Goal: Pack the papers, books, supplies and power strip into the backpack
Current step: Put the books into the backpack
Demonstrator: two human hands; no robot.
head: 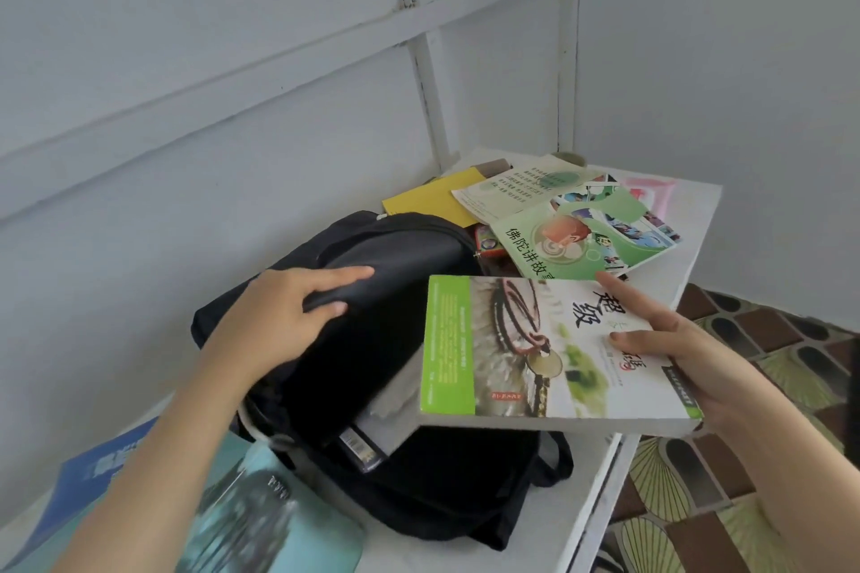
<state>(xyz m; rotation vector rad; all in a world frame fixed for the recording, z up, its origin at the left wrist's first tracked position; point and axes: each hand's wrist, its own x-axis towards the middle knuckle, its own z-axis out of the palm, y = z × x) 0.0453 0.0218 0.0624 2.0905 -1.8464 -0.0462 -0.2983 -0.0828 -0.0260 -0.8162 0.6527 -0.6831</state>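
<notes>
Left hand here, fingers curled round the black backpack flap on the white worktop; right hand clamped on a green-edged book titled 超级, just over the bag's mouth; behind it, a green booklet reads 佛陀讲故.

Soft, even daylight casts only faint shadows. Motion blur smears the teal book below the left hand; wide-angle distortion bends the wall lines above it.
</notes>
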